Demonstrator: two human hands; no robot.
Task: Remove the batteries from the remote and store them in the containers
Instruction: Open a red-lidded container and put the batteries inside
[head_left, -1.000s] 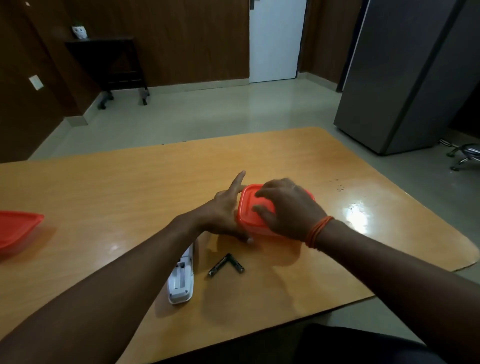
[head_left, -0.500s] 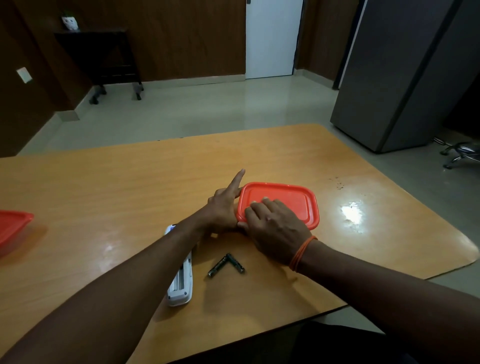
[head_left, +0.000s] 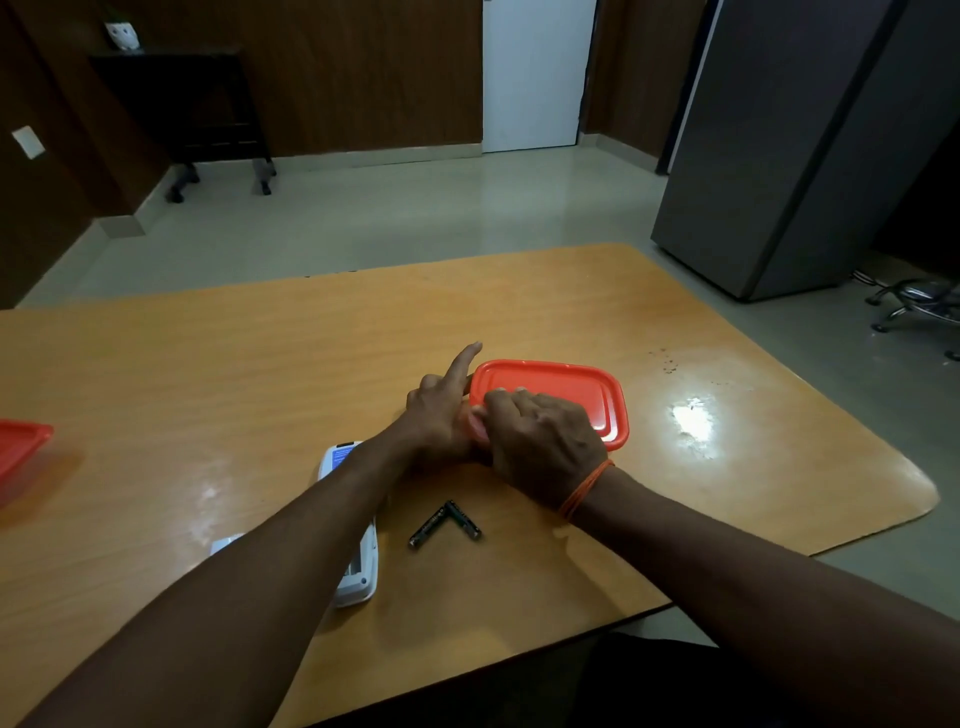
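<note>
Red container (head_left: 576, 395), lid on, has its near-left corner gripped by both hands, left hand (head_left: 441, 421) and right hand (head_left: 543, 444) touching. The remote (head_left: 358, 582) lies partly under the left forearm. The 2 batteries (head_left: 444, 525) form a V just nearward of the hands, between the forearms, about equally close to either hand.

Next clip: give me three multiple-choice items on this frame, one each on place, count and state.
1. Where do the batteries lie? A in the container; B on the table; C in a hand.
2. How many batteries show? A one; B two; C four.
3. The container right of the remote is: A lidded; B lidless; C overturned.

B: they lie on the bare table beside the remote.
B: two form a V.
A: the orange lid covers it.
</note>
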